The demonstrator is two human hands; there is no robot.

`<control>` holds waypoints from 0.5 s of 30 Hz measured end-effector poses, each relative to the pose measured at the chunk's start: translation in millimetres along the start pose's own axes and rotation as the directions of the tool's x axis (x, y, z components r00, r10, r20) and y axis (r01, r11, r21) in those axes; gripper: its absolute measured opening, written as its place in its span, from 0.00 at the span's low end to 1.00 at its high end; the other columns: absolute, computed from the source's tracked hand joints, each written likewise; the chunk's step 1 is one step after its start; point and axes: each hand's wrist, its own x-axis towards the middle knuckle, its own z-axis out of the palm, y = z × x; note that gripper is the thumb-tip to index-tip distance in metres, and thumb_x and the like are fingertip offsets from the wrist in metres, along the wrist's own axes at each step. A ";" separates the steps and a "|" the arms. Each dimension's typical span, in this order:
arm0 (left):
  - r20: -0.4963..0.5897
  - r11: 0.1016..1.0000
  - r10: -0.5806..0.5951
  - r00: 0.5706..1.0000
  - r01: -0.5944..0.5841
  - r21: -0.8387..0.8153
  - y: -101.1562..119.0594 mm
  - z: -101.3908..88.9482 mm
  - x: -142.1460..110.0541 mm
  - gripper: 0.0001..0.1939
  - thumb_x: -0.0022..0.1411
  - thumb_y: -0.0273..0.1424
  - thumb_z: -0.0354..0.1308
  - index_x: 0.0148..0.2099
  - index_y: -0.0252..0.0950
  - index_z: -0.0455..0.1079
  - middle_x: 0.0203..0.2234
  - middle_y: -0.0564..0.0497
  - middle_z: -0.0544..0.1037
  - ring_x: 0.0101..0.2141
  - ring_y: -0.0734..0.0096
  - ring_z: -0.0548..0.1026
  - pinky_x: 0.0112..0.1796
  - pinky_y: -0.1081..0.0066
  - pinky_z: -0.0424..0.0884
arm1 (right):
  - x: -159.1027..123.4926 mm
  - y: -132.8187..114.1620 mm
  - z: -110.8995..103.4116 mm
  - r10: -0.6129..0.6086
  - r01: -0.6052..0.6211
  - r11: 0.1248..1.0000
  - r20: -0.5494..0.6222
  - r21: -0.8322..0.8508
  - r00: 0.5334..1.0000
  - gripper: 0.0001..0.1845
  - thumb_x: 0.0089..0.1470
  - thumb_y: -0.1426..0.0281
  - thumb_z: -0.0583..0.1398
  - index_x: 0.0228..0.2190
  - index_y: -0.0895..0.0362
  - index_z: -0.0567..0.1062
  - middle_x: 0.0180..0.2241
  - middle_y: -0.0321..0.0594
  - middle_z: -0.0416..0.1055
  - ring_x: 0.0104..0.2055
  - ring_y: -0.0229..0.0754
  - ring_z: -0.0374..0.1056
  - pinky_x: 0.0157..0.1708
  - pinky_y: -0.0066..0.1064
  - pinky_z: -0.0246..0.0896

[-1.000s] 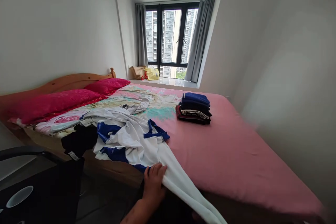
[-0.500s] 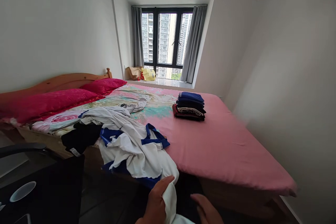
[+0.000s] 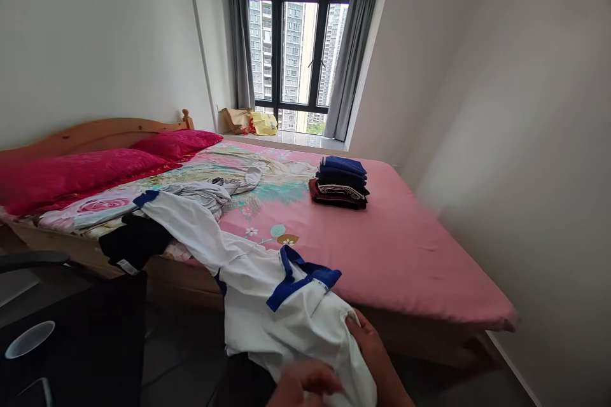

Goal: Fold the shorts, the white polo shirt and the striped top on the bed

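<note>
A white shirt with a blue collar stretches off the bed's near edge towards me. One of its sleeves lies back across the bed, ending in a blue cuff. My right hand grips the shirt's white cloth along its right side, closed on it. Low in the view, my left hand is at the shirt's lower part; its fingers look bent but are smeared by motion, so its hold is unclear. Beside the sleeve lie a black garment and a crumpled grey garment.
A stack of folded dark clothes stands on the pink bed sheet. Red pillows lie by the wooden headboard. At lower left are a black surface with a white round object and a chair armrest.
The shirt has been drawn towards me and to the right, its sleeve now straightened across the bed. My right hand has come onto the cloth; my left hand has moved lower.
</note>
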 end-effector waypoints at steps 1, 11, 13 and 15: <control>-0.066 0.999 -0.030 0.997 0.029 -0.019 1.0 -4.5 1.3 0.17 0.52 0.46 0.57 0.33 0.37 0.73 0.28 0.48 0.76 0.32 0.64 0.74 0.37 0.65 0.71 | -9.6 0.0 4.5 0.007 -0.006 1.000 0.050 -0.026 0.999 0.24 0.48 0.54 0.61 0.41 0.57 0.76 0.29 0.40 0.74 0.29 0.42 0.67 0.33 0.32 0.62; -0.193 0.983 -0.152 0.969 0.129 -0.128 -39.0 -13.9 -8.0 0.21 0.52 0.40 0.56 0.46 0.35 0.68 0.39 0.48 0.76 0.45 0.58 0.70 0.49 0.63 0.64 | -21.1 -1.9 9.9 0.100 0.104 0.838 0.338 -0.535 0.936 0.19 0.51 0.56 0.57 0.28 0.58 0.79 0.24 0.39 0.72 0.27 0.40 0.66 0.29 0.29 0.59; -0.138 0.986 -0.129 0.982 0.113 -0.118 -40.1 -15.2 -12.4 0.17 0.54 0.35 0.54 0.45 0.34 0.68 0.35 0.48 0.75 0.41 0.61 0.71 0.46 0.66 0.65 | 6.3 -11.9 -3.8 0.007 0.079 0.849 0.161 -0.522 0.987 0.20 0.53 0.55 0.55 0.31 0.59 0.76 0.23 0.38 0.69 0.24 0.37 0.63 0.25 0.28 0.58; -0.128 0.991 -0.124 0.984 0.115 -0.076 -40.3 -16.2 -15.8 0.14 0.53 0.32 0.53 0.43 0.33 0.68 0.33 0.49 0.75 0.39 0.63 0.71 0.42 0.67 0.66 | 39.6 -18.7 -9.7 -0.109 0.142 0.803 0.092 -0.579 0.990 0.18 0.53 0.57 0.55 0.37 0.58 0.74 0.29 0.39 0.70 0.30 0.39 0.65 0.30 0.29 0.61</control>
